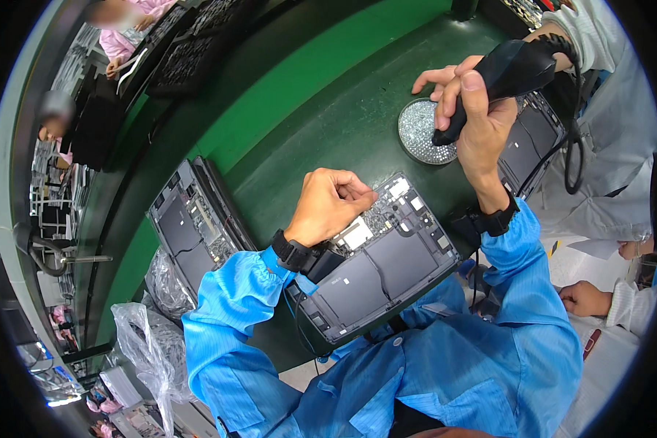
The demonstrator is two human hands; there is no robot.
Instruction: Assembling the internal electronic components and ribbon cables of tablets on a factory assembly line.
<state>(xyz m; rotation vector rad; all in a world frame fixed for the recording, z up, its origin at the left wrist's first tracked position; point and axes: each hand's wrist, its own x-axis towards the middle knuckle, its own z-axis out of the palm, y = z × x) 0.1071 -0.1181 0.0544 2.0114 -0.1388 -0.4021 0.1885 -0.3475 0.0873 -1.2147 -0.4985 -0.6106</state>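
An opened laptop base (pixel 343 296) lies in front of me on the green workbench, its battery and circuit board bare. Over the board's upper edge is my left hand (pixel 326 206), thumb and fingertips pinched together; whatever they hold, if anything, is too small to make out. My right hand (pixel 483 135) is raised to the right, wrapped round a black electric screwdriver (pixel 515 67) with a coiled cord. The tool's tip points down and left, over a round dish (pixel 418 131) full of small shiny screws. Black bands circle both my wrists.
A stack of opened laptops (pixel 190 226) stands to the left, beside clear plastic bags (pixel 150 343). Another opened laptop (pixel 527 146) lies at the right. A co-worker's hand (pixel 434 79) reaches in behind my right hand. Another person's hand (pixel 586 298) shows at the far right.
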